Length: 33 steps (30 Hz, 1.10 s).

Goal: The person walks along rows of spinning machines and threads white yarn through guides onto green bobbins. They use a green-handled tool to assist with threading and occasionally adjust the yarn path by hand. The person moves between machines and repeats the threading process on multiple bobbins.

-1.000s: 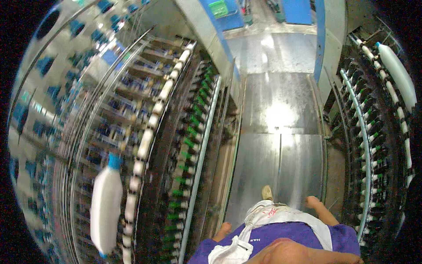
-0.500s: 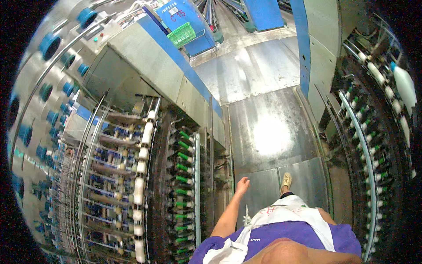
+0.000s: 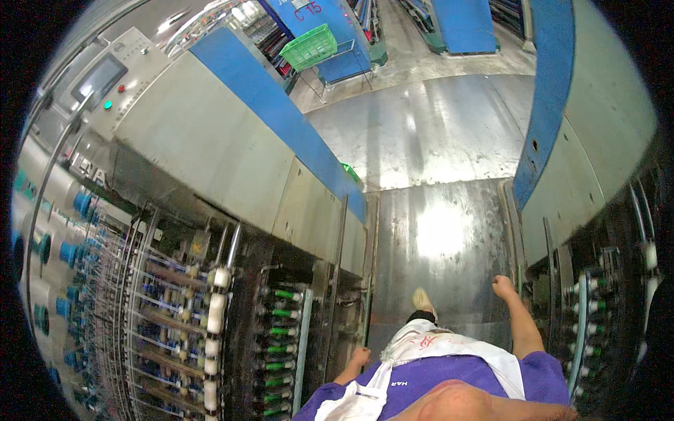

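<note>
My right hand [image 3: 503, 286] hangs over the aisle floor [image 3: 449, 259], near the right-hand machine. Its fingers look loosely curled, and nothing shows in them. Lower and further back, my left hand [image 3: 360, 356] is beside the left-hand spinning machine [image 3: 277, 344]; its fingers are too small and blurred to make out. Neither hand visibly touches the machines. A white apron [image 3: 449, 342] covers the front of my purple shirt. One pale shoe [image 3: 423, 302] shows ahead of the apron on the metal floor.
Rows of green-and-white bobbins [image 3: 283, 330] and white rollers [image 3: 214, 323] line the left; similar bobbins [image 3: 593, 305] stand at right. Grey-and-blue machine housings [image 3: 210, 105] flank the aisle. A control panel [image 3: 105, 77] is upper left. A green basket [image 3: 309, 48] sits on a cart ahead.
I have moved forward along the aisle. My left hand has swung back, while my right hand has come into view. The other foot is now in front.
</note>
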Available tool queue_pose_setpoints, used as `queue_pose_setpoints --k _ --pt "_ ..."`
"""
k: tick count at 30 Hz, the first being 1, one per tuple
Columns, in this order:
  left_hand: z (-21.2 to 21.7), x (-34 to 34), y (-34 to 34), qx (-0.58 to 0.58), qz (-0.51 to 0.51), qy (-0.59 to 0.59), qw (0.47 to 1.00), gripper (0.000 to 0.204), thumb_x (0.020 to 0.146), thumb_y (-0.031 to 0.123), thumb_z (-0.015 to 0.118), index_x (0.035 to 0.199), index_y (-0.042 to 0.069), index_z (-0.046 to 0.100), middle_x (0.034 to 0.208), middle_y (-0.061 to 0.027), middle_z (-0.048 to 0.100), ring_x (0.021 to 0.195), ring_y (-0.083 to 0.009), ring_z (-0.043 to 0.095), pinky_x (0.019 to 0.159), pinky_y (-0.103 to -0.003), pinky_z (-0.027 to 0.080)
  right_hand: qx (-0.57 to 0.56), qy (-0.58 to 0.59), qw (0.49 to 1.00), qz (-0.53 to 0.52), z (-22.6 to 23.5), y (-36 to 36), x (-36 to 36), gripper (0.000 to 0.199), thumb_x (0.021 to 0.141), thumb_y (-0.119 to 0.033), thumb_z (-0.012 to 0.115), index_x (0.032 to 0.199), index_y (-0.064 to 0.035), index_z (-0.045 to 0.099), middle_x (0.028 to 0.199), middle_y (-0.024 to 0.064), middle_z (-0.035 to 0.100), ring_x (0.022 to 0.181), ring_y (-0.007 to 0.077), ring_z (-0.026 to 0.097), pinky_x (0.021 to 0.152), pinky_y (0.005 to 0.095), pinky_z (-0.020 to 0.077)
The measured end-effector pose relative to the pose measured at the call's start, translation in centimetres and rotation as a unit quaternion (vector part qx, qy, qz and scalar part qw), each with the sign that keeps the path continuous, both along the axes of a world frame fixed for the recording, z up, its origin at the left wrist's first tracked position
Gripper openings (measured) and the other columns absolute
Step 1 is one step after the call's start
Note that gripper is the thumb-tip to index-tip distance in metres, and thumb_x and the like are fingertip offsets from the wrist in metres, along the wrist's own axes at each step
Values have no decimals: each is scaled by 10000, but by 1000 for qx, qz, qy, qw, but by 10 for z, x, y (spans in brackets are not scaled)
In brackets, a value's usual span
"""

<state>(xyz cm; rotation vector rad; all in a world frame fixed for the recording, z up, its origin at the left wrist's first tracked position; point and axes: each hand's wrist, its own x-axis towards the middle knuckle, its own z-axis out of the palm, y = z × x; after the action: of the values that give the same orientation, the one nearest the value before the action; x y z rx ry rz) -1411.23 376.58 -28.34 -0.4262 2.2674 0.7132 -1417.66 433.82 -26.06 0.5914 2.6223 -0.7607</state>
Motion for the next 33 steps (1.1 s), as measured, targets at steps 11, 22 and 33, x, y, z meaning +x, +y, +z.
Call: queue_pose_setpoints --k 11,22,33 --pt "-39 -363 67 -43 -376 -2 925 350 769 293 517 878 -23 618 936 -223 601 885 -364 579 767 -428 462 -75 -148 975 148 -49 16 -176 271 688 -166 550 912 -42 641 936 214 600 869 373 581 763 421 465" --pt "26 -755 232 122 -61 240 961 368 806 249 552 1109 40 538 958 -152 621 870 -274 597 777 -352 456 -42 -159 986 -5 -25 101 -446 179 663 -118 571 782 -5 641 832 230 613 837 359 597 726 412 477" --pt "5 -853 204 -33 111 41 992 329 770 262 563 1029 64 605 966 -164 623 935 -301 584 799 -393 452 27 -49 981 188 -27 203 -888 217 662 -115 553 811 5 655 829 220 621 802 343 604 728 389 481"
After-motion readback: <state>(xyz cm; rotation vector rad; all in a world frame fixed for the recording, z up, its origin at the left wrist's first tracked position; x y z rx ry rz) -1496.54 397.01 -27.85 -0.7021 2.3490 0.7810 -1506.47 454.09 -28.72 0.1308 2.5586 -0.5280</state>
